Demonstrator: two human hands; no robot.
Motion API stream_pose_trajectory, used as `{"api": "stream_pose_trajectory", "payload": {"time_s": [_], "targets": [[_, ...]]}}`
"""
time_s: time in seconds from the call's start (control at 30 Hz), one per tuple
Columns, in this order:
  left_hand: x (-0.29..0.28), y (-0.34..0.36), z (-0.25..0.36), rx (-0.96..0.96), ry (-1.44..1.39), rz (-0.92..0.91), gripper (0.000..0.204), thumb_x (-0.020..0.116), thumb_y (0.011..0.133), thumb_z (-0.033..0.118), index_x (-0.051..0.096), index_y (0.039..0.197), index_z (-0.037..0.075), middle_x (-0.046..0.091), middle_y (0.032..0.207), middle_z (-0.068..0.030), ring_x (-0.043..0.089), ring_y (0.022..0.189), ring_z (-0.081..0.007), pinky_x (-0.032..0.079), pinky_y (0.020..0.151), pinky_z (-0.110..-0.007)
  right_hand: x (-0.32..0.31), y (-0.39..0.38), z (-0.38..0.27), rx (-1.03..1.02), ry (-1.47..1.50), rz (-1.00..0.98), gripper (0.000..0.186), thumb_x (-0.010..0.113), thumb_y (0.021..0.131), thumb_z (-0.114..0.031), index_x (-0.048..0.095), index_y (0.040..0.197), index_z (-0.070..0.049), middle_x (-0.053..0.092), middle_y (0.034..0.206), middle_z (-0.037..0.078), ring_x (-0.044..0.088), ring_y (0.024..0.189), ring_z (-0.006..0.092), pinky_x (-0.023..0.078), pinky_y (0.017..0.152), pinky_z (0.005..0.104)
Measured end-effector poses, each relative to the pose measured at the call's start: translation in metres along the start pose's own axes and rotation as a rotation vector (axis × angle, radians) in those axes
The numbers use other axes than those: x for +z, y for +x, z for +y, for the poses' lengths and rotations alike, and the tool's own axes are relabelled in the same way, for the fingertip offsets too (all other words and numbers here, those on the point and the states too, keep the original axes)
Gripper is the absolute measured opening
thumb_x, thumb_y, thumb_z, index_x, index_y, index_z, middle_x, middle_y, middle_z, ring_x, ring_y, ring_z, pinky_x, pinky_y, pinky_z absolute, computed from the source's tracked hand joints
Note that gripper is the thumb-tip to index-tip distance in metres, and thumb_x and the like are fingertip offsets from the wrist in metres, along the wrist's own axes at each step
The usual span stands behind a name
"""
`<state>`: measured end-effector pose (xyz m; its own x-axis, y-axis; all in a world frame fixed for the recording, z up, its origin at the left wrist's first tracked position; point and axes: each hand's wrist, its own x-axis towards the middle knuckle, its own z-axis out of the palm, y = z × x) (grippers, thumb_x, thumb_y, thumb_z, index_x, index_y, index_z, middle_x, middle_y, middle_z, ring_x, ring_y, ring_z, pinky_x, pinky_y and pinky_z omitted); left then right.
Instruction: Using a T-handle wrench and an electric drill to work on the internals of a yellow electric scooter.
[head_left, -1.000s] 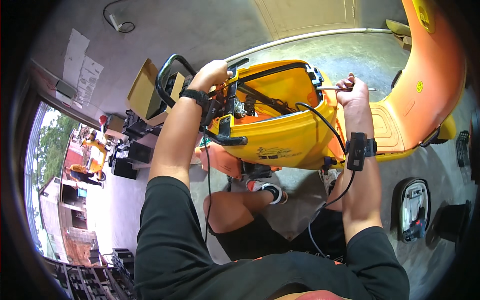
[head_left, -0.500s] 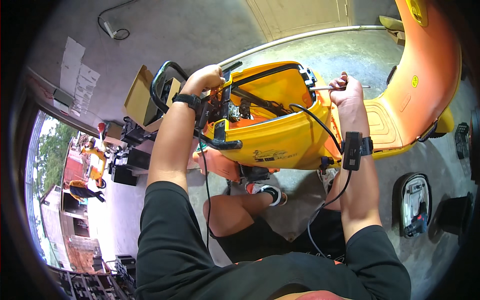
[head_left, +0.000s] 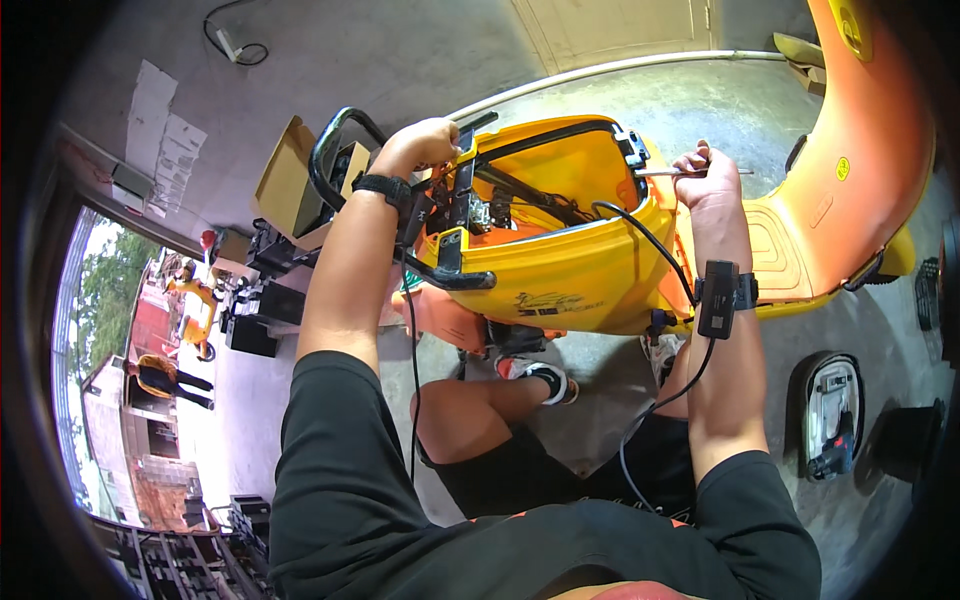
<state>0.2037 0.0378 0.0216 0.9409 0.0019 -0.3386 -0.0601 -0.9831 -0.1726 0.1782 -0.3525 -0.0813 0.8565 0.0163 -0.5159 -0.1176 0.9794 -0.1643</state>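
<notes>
My left hand (head_left: 418, 146) is closed on the black rack bracket (head_left: 465, 175) at the left of the yellow scooter body (head_left: 560, 285). The body is open on top, with dark metal parts and cables inside. My right hand (head_left: 708, 186) is closed round a thin metal tool, apparently a screwdriver (head_left: 655, 173), whose shaft reaches the black-and-silver hinge fitting (head_left: 632, 150) on the body's right rim. Whether its tip touches a screw is too small to tell. Wired devices are strapped to both my wrists.
The orange scooter front (head_left: 860, 140) rises at right. A detached seat (head_left: 830, 385) with a cordless drill (head_left: 830, 460) lies on the floor near a black bin (head_left: 895, 440). Cardboard boxes (head_left: 275, 190) stand left. Outside the doorway are a person (head_left: 165, 375) and another yellow scooter (head_left: 195, 310).
The view shifts slightly. My two hands keep their grips and stay almost in the same places. The person outside has moved along past the parked scooter, lower in the picture.
</notes>
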Motion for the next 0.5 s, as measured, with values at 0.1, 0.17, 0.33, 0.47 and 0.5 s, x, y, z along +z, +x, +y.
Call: {"api": "stream_pose_trajectory", "payload": {"time_s": [0.1,0.17,0.33,0.47,0.5], "targets": [[0.004,0.005,0.005,-0.027,0.040,0.029,0.043,0.058,0.094,0.041,0.066,0.094,-0.001,0.069,0.083,-0.0167,0.067,0.074,-0.0285,0.053,0.066,-0.041,-0.002,0.000,0.000,-0.009,-0.004,-0.047,0.011,0.039,0.099,-0.006,0.047,0.092,-0.002,0.037,0.059,0.002,0.030,0.047,0.0144,0.028,0.047,0.0289],[0.003,0.004,0.009,-0.088,0.034,0.041,0.048,0.056,0.095,0.045,0.067,0.092,-0.002,0.069,0.083,-0.0182,0.067,0.076,-0.0297,0.053,0.067,-0.041,-0.003,0.001,-0.001,-0.008,-0.009,-0.032,0.011,0.039,0.099,-0.006,0.047,0.093,-0.002,0.037,0.059,0.002,0.030,0.047,0.0145,0.029,0.047,0.0289],[-0.008,-0.009,0.009,-0.163,-0.097,0.071,0.039,0.060,0.093,0.040,0.067,0.094,0.001,0.067,0.079,-0.0159,0.066,0.073,-0.0287,0.052,0.063,-0.041,-0.003,0.002,-0.001,-0.003,0.008,-0.049,0.014,0.038,0.100,-0.007,0.048,0.091,-0.002,0.038,0.059,0.002,0.032,0.047,0.0142,0.029,0.047,0.0286],[-0.002,-0.010,0.006,-0.023,-0.136,0.059,0.026,0.063,0.089,0.025,0.063,0.100,0.002,0.067,0.084,-0.0141,0.065,0.071,-0.0283,0.052,0.064,-0.040,-0.001,0.002,0.000,-0.014,-0.006,0.011,0.017,0.038,0.100,-0.007,0.050,0.089,-0.002,0.038,0.058,0.002,0.034,0.047,0.0137,0.029,0.047,0.0284],[-0.001,-0.007,0.006,-0.008,-0.086,0.031,0.025,0.063,0.089,0.024,0.063,0.099,0.001,0.068,0.084,-0.0141,0.065,0.071,-0.0284,0.052,0.065,-0.040,-0.001,0.002,0.000,-0.017,-0.006,0.014,0.017,0.038,0.100,-0.007,0.050,0.089,-0.003,0.038,0.058,0.002,0.034,0.047,0.0137,0.029,0.047,0.0284]]}}
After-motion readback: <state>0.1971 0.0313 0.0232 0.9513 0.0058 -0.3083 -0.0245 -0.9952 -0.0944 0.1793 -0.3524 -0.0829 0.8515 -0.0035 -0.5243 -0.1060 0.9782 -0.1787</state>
